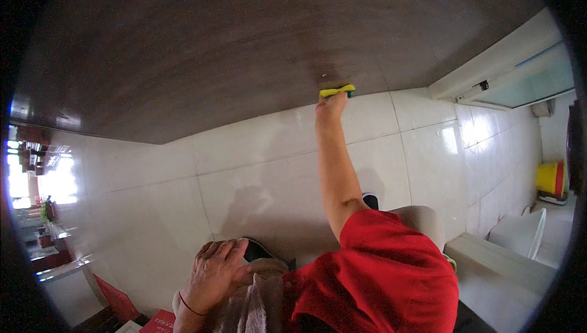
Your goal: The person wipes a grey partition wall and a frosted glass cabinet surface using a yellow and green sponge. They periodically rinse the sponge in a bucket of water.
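Note:
My right hand (331, 102) grips a yellow sponge (337, 90) with a green scouring side. The sponge is at the lower edge of a dark brown wood-grain panel (206, 67), just above the tiled floor. A small pale spot shows on the panel above it. Nothing is in my left hand (218, 266), which is at my knee with the thumb apart from the fingers. It wears a thin red cord at the wrist. Beside it, a pale, see-through sheet (252, 308) lies across my lap.
Glossy pale tiles (257, 181) cover the floor. At the right are a white door frame (495, 64), a raised threshold (500, 252) and a yellow-and-red bucket (550, 178) beyond. Red boxes (158, 321) stand at the lower left. My dark shoes (257, 249) rest on the tiles.

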A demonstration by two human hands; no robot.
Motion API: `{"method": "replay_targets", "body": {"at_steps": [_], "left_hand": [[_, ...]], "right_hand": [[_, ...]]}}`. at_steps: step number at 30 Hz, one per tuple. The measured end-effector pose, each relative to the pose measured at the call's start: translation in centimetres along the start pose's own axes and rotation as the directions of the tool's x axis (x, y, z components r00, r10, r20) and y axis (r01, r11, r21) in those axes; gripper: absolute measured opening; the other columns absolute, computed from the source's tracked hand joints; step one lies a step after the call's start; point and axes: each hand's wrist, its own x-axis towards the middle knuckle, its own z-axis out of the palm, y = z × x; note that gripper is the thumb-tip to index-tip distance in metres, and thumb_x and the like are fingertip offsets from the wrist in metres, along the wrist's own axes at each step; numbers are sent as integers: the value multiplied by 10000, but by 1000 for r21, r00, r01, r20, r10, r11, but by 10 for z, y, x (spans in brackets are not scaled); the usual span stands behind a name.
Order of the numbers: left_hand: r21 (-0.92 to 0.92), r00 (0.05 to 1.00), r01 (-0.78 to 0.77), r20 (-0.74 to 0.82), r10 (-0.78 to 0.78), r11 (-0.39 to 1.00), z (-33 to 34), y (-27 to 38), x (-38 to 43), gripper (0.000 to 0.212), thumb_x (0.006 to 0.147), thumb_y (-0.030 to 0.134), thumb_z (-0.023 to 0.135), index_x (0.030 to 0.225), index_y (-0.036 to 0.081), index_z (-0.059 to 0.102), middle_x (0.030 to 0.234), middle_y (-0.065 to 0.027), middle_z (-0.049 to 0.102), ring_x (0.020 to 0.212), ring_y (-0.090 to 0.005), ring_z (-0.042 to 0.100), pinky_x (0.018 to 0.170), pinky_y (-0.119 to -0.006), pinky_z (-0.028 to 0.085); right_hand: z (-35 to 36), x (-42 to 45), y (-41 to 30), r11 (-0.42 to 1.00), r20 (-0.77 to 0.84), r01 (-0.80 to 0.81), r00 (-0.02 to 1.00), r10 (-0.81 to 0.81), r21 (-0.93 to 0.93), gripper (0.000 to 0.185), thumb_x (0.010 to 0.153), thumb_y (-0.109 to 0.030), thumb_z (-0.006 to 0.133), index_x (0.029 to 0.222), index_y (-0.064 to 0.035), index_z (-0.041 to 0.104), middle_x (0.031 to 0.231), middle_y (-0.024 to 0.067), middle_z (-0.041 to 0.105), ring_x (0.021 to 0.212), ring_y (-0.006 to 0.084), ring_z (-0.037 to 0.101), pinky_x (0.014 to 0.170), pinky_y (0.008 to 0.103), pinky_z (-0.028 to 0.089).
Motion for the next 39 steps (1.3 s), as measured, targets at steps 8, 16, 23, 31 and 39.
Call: {"method": "replay_targets", "body": {"at_steps": [8, 16, 23, 31, 39], "left_hand": [[54, 996, 8, 86, -12, 999, 12, -3, 28, 428, 737, 187, 634, 1096, 6, 488, 1013, -151, 553, 907, -326, 538, 807, -403, 422], [151, 996, -42, 90, 29, 988, 23, 0, 59, 453, 748, 205, 630, 1134, 22, 481, 1012, -141, 562, 930, -318, 544, 841, -381, 424], [-866, 603, 23, -386, -698, 499, 43, -60, 81, 486, 813, 337, 600, 1186, 64, 448, 1135, -72, 506, 1008, -190, 502, 859, -292, 391], [-922, 816, -301, -117, -566, -243, 26, -78, 94, 372, 877, 268, 536, 1146, 18, 481, 1107, -64, 538, 997, -176, 520, 858, -343, 418], [-959, 586, -278, -133, -799, -45, 39, -81, 67, 167, 820, 93, 605, 970, 21, 587, 944, -66, 617, 858, -168, 594, 752, -307, 495]], "right_hand": [[14, -72, 65, 916, 33, -397, 916, 400, -60, 279, 867, -345, 519, 969, -93, 456, 720, 29, 498, 596, 169, 537, 670, 380, 520], [15, -59, 50, 913, 13, -386, 920, 391, -134, 244, 902, -221, 446, 1072, -47, 460, 890, 91, 556, 660, 211, 577, 579, 340, 539], [75, -183, 44, 626, 391, -547, 493, 778, -556, 323, 824, -23, 532, 1140, -7, 467, 993, 115, 583, 855, 222, 605, 737, 393, 522], [74, -207, 22, 561, 564, -126, 14, 826, -818, 213, 821, -81, 590, 1021, -24, 546, 855, 66, 622, 723, 121, 586, 649, 247, 477], [41, -118, 5, 888, 295, -289, 867, 401, -358, 113, 822, -85, 598, 915, -50, 545, 701, 15, 542, 627, 108, 541, 564, 213, 453]]}}
